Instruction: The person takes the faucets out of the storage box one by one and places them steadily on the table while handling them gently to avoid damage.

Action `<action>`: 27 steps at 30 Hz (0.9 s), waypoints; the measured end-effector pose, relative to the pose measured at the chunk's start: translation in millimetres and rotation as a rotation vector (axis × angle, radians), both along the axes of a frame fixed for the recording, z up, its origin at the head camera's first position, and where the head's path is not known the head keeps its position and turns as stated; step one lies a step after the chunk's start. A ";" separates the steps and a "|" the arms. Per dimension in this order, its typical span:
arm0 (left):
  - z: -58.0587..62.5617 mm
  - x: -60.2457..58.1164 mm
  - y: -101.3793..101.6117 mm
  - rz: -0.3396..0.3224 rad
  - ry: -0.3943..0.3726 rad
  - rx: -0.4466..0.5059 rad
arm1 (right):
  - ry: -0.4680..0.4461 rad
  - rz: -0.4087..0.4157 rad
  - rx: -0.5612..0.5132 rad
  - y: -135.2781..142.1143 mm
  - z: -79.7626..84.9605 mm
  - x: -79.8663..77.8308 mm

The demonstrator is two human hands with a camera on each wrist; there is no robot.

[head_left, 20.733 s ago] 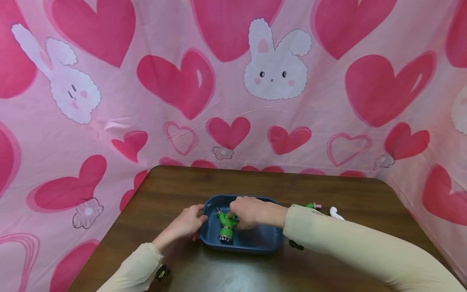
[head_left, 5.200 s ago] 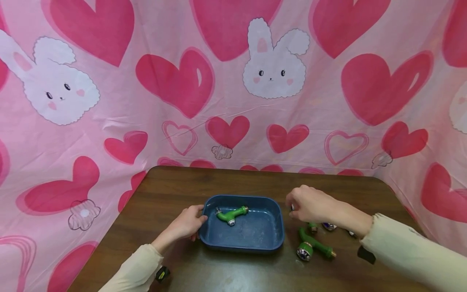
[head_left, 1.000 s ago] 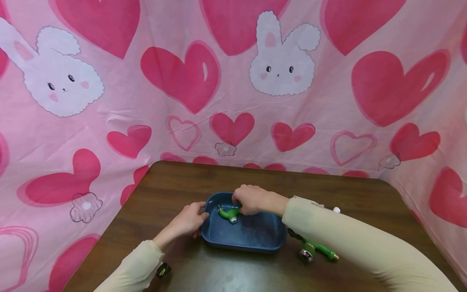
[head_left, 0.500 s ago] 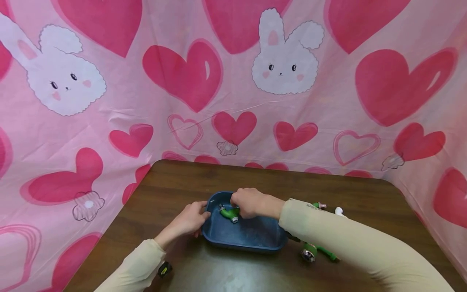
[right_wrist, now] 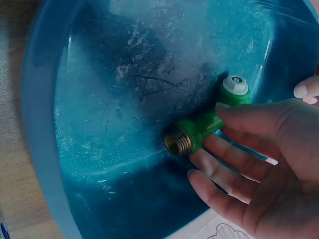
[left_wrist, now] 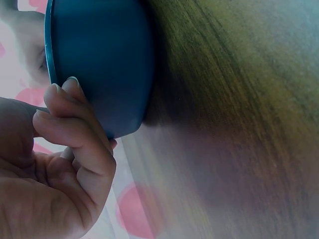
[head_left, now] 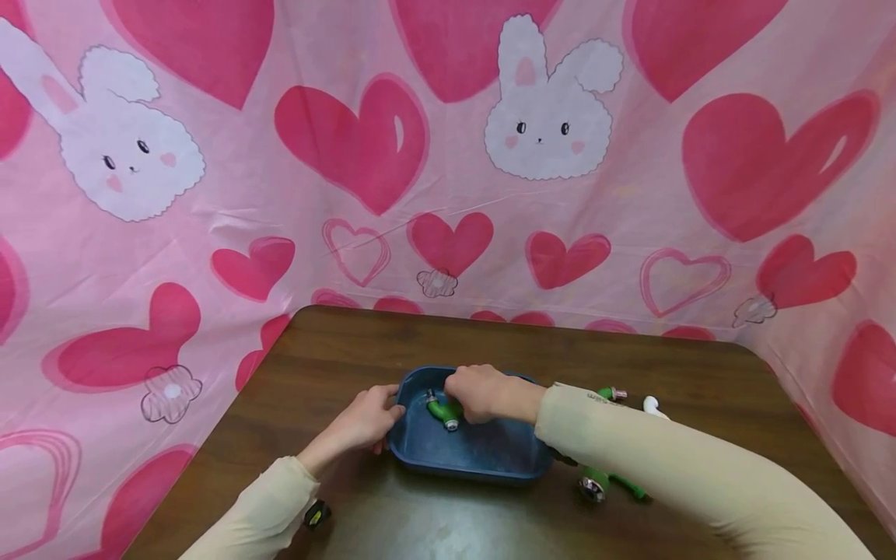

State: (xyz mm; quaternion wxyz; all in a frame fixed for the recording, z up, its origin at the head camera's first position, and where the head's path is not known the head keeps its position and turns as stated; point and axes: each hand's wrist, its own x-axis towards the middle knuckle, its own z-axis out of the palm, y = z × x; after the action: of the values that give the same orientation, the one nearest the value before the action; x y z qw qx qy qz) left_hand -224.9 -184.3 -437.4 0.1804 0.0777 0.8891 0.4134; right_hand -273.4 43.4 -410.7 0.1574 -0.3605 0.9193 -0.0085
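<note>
In the head view a blue tub point(head_left: 469, 455) stands on the table. My left hand point(head_left: 364, 420) holds its left end; the left wrist view shows bent fingers point(left_wrist: 82, 132) against the tub's outer wall. Inside the tub lies a green tap body point(head_left: 442, 411) with a silvery end. My right hand point(head_left: 486, 393) reaches in from the right and pinches it. In the right wrist view the tap's brass threaded end point(right_wrist: 179, 142) and white hex cap point(right_wrist: 235, 84) stick out past my thumb and fingers.
Right of the tub, partly under my right sleeve point(head_left: 630, 439), lies a second green tap point(head_left: 593, 482) with a round collar. Behind the sleeve are another green piece point(head_left: 610, 393) with a metal end and a white curved piece point(head_left: 652, 406). A heart-printed cloth point(head_left: 448, 179) hangs behind the table.
Since 5.2 s ago my right hand has moved from the parts at right into the tub and taken hold of the tap, which has turned slightly. My left hand still holds the tub.
</note>
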 end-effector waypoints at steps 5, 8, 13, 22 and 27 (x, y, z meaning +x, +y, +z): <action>-0.4 -0.7 -0.2 0.003 -0.007 0.000 | 0.022 0.003 0.027 -3.4 -2.2 1.5; -0.5 -0.7 -0.6 0.002 -0.009 -0.002 | 0.017 0.008 0.038 -4.2 -3.4 2.5; -0.5 -1.9 -1.5 0.001 -0.007 -0.007 | -0.011 0.007 0.038 -4.6 -5.1 3.2; 1.3 -2.6 -1.1 0.002 -0.013 -0.019 | -0.027 0.016 0.045 -5.9 -5.4 4.9; 2.0 -1.6 -0.7 0.005 -0.027 -0.017 | -0.030 0.026 0.053 -5.4 -3.7 6.9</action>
State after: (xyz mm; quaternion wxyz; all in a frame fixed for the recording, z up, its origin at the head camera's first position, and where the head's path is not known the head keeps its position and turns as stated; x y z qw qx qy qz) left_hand -226.4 -185.0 -435.5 0.1918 0.0684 0.8902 0.4075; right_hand -266.6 38.1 -414.4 0.1806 -0.3680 0.9120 0.0124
